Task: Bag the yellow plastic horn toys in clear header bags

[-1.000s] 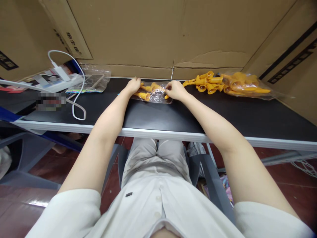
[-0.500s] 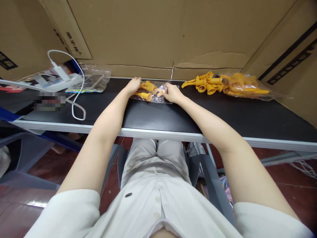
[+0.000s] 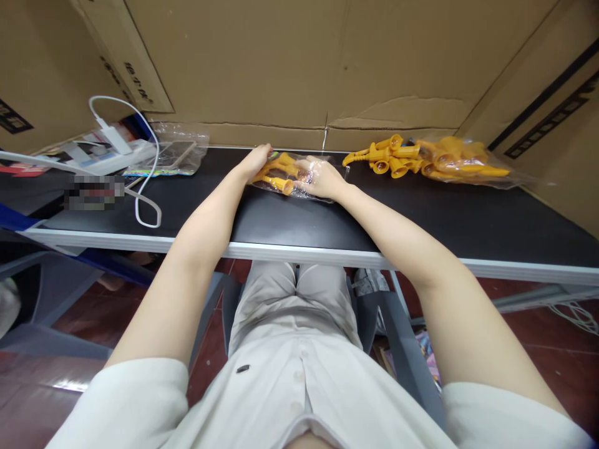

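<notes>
right hand (image 3: 324,178) farther left (over bag (image 3: 296,175))

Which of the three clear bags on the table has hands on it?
The middle bag, with yellow pieces inside: left hand at its left end, right hand over its right. No hand touches the left bag or the right bag.

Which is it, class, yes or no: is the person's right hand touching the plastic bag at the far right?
No, the right hand is on the clear bag in the middle, apart from the far-right plastic bag.
</notes>
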Available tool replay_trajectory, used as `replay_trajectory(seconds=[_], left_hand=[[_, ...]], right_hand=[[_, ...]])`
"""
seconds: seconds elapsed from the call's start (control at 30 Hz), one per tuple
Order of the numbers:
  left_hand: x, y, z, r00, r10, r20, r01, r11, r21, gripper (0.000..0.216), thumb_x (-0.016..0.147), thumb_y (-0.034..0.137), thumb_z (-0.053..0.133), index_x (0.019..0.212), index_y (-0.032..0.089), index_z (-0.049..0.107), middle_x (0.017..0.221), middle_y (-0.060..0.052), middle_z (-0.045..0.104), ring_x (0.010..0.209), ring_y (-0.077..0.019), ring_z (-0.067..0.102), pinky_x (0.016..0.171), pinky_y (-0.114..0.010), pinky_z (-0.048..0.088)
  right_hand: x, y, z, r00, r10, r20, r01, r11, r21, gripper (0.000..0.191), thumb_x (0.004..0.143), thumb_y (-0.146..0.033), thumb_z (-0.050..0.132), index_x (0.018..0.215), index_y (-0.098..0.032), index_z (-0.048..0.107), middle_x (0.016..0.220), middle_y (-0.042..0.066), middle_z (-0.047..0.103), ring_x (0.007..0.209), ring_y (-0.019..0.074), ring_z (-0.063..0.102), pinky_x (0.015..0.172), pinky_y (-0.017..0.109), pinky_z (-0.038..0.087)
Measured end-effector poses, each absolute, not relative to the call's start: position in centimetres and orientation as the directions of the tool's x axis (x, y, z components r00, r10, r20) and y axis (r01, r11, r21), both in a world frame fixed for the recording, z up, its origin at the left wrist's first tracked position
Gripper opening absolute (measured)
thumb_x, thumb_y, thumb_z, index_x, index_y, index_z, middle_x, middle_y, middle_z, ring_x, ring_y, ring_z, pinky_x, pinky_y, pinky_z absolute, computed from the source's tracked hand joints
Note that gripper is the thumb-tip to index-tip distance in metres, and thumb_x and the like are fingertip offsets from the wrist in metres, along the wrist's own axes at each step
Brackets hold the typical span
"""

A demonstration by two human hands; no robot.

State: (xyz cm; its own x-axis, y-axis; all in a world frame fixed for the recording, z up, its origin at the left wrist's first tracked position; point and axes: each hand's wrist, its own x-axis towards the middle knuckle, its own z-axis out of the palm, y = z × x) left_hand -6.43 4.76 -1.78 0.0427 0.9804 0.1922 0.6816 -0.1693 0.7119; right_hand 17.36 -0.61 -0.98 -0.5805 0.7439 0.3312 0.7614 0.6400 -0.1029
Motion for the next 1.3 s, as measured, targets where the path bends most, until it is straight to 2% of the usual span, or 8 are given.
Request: replay_trajectory(seconds=[0.13,0.3,0.47,0.6,0.7,0.83,1.03,1.3], left_hand=[[-5.1,4.1,-1.3,-0.005,0.995,0.099,0.523,-0.082,0.849,0.058,0.112,0.032,0.022,0.154,0.014,0.058,0.162,-0.015,0.061,0.148,-0.0231,0.060,0.122,-0.035,0.050],[-4.7,3.8,-1.0,0.005,0.989,0.148,0.595,-0.122,0.794,0.055,0.113,0.031,0.025,0.145,0.010,0.064,0.154,-0.017,0.066,0.146,-0.0252,0.061,0.123,-0.036,0.047],[-5.0,1.6,0.5,-0.089,0.961,0.263,0.798,-0.089,0.596,0.054,0.112,0.030,0.030,0.131,0.007,0.075,0.136,-0.022,0.076,0.143,-0.0343,0.063,0.126,-0.042,0.041],[-5.1,0.7,1.1,-0.103,0.964,0.244,0.786,-0.071,0.614,0.061,0.113,0.033,0.026,0.128,0.004,0.077,0.118,-0.023,0.081,0.133,-0.0343,0.070,0.122,-0.040,0.045],[-5.1,0.9,1.0,-0.089,0.961,0.260,0.776,-0.097,0.624,0.060,0.113,0.035,0.029,0.125,0.003,0.079,0.116,-0.023,0.081,0.132,-0.0340,0.070,0.123,-0.037,0.043],[-5.1,0.9,1.0,-0.086,0.959,0.269,0.781,-0.103,0.616,0.058,0.114,0.033,0.030,0.120,0.006,0.080,0.111,-0.020,0.083,0.128,-0.0321,0.072,0.120,-0.036,0.047],[-4.9,0.5,1.3,-0.104,0.960,0.259,0.797,-0.076,0.600,0.059,0.115,0.032,0.029,0.115,0.003,0.081,0.111,-0.022,0.082,0.123,-0.0307,0.075,0.115,-0.034,0.051],[-5.5,1.5,0.4,-0.112,0.957,0.266,0.764,-0.088,0.639,0.057,0.114,0.036,0.030,0.114,0.011,0.081,0.101,-0.015,0.083,0.119,-0.0283,0.075,0.116,-0.036,0.051]], right_hand=[[16.7,-1.1,-0.6,-0.525,0.787,0.324,0.820,0.570,-0.056,0.042,0.100,-0.030,0.063,0.139,-0.017,0.069,0.139,0.017,0.071,0.124,0.0345,0.069,0.104,0.043,0.054],[16.6,-0.6,-0.5,-0.438,0.844,0.310,0.864,0.491,-0.114,0.042,0.101,-0.022,0.059,0.142,-0.015,0.068,0.138,0.017,0.074,0.127,0.0351,0.070,0.106,0.043,0.054],[17.2,-0.3,-0.1,-0.498,0.800,0.335,0.740,0.593,-0.316,0.038,0.098,-0.024,0.061,0.130,-0.009,0.077,0.123,0.017,0.079,0.112,0.0298,0.075,0.104,0.040,0.055],[17.8,-0.7,1.1,-0.533,0.810,0.244,0.639,0.575,-0.511,0.033,0.087,-0.030,0.072,0.112,-0.015,0.085,0.104,0.009,0.082,0.097,0.0261,0.074,0.092,0.038,0.059],[18.2,-0.9,1.6,-0.565,0.815,0.128,0.631,0.527,-0.569,0.029,0.082,-0.035,0.078,0.102,-0.016,0.088,0.091,0.005,0.081,0.089,0.0238,0.073,0.086,0.035,0.058],[18.3,-0.3,1.1,-0.606,0.780,0.154,0.582,0.568,-0.582,0.024,0.083,-0.036,0.079,0.093,-0.016,0.088,0.098,0.006,0.083,0.097,0.0239,0.074,0.093,0.033,0.056],[18.0,0.9,-0.3,-0.610,0.771,0.182,0.556,0.580,-0.595,0.029,0.092,-0.031,0.075,0.106,-0.008,0.087,0.109,0.011,0.084,0.102,0.0269,0.074,0.096,0.035,0.055],[17.9,1.9,-1.3,-0.589,0.782,0.206,0.529,0.566,-0.633,0.024,0.090,-0.031,0.081,0.104,-0.012,0.086,0.115,0.009,0.084,0.111,0.0321,0.074,0.107,0.043,0.058]])
